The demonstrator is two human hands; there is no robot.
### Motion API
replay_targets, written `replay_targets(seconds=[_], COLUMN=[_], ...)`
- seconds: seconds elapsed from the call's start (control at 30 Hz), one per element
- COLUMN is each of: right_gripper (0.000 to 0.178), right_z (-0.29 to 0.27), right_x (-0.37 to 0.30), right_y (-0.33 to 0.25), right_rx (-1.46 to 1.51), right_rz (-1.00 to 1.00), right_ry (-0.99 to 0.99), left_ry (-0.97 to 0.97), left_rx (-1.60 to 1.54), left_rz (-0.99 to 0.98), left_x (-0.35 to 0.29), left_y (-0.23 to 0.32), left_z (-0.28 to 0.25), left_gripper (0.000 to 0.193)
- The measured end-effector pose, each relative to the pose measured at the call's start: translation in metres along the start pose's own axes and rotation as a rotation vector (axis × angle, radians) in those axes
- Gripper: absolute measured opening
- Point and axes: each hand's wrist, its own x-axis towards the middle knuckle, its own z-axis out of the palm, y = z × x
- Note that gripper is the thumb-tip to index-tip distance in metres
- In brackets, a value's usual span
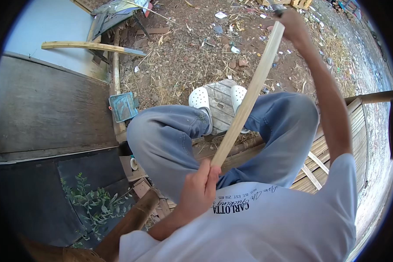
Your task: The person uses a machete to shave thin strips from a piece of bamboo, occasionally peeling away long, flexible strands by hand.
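A long, pale strip of wood or bamboo [253, 91] slants from near my lap up toward the far right, passing between my knees. Its near end is in my left hand [201, 185], the fingers wrapped round it close to my shirt. My right arm is stretched out, and my right hand [292, 26] is closed at the strip's far end. In that hand is a tool [278, 9] with a dark handle and a greyish part pointing away; blur and the top of the picture hide its kind. The strip's far tip touches or lies just beside this hand.
White clogs [199, 98] on my feet rest on a wooden board [220, 102]. A slatted bamboo seat [318, 163] is beneath me. At left are a blue plastic basket [123, 107], a curved wooden piece [89, 45] and a leafy plant [94, 203]. Littered soil [174, 61] lies ahead.
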Motion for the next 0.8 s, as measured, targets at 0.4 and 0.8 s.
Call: replay_targets(seconds=[0.4, 0.8], right_gripper=[0.014, 0.015], right_z=[-0.064, -0.045], right_x=[-0.147, -0.129], right_y=[-0.178, -0.158], right_rx=[0.368, 0.300], right_rz=[-0.280, -0.032], right_ry=[-0.707, -0.594], left_ry=[0.055, 0.094], left_rx=[-0.455, -0.047], left_rz=[-0.312, -0.128], left_x=[0.051, 0.034], left_y=[0.015, 0.034], left_z=[-0.004, 0.017], left_gripper=[0.026, 0.020])
